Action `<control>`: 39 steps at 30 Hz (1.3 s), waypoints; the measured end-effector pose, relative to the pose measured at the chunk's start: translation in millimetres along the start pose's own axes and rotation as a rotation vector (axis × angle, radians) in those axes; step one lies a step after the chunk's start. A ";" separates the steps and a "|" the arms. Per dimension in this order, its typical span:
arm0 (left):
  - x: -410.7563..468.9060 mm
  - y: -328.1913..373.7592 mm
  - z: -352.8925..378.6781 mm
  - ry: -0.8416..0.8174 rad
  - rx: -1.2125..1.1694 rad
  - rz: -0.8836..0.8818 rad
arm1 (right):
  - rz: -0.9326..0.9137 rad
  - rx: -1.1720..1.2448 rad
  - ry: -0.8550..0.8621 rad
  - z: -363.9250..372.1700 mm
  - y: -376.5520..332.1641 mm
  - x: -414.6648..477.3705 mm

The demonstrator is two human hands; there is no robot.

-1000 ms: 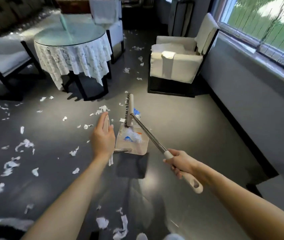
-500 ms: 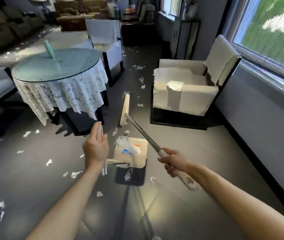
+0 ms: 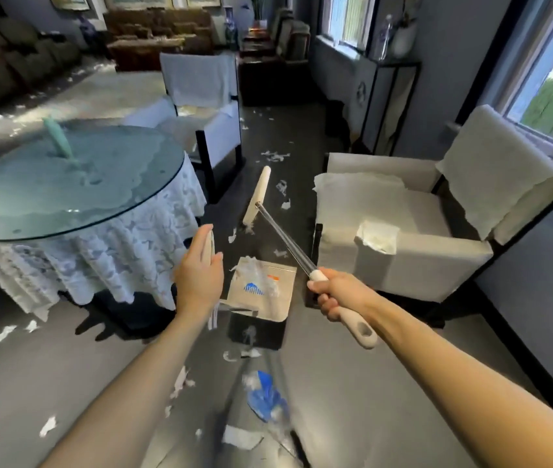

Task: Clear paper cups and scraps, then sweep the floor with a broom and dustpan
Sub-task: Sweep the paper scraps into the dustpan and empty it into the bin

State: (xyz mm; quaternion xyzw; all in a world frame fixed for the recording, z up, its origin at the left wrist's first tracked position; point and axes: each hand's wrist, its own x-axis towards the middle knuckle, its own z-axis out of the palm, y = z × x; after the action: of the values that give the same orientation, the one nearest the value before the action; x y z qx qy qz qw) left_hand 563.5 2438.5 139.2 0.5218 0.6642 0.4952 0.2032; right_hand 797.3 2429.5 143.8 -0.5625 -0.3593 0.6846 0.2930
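My left hand (image 3: 197, 275) grips the upright cream handle of a beige dustpan (image 3: 263, 292), which hangs above the dark floor and holds white scraps and a blue-printed wrapper. My right hand (image 3: 335, 293) is closed around the cream grip of a broom (image 3: 285, 241) with a metal shaft. The broom's head (image 3: 257, 195) points away from me, raised over the floor between the table and the armchair. White paper scraps (image 3: 276, 156) lie scattered on the floor, and a blue scrap (image 3: 265, 395) lies near my feet.
A round glass table (image 3: 65, 184) with a lace cloth stands at the left. A white armchair (image 3: 413, 231) sits at the right under the window, another white chair (image 3: 200, 106) behind the table. Sofas and cabinets fill the far end.
My view has lifted and moved forward along the aisle. The dustpan and broom came up off the floor with my hands, the broom head swinging further ahead.
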 end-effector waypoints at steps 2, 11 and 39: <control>55.4 1.8 19.9 -0.012 0.026 0.014 | 0.003 0.015 -0.007 -4.3 -36.2 39.9; 326.4 -32.9 140.3 0.018 0.011 0.027 | -0.015 0.095 0.006 -36.7 -189.7 303.1; 1172.0 -68.6 511.4 -0.013 0.019 0.220 | 0.055 0.240 0.139 -139.3 -687.9 1037.2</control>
State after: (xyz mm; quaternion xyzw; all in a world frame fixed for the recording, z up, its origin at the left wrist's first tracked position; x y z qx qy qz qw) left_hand 495.1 3717.2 150.6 0.5967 0.6062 0.5049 0.1473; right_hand 729.2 3679.7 113.3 -0.5791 -0.2380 0.6897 0.3637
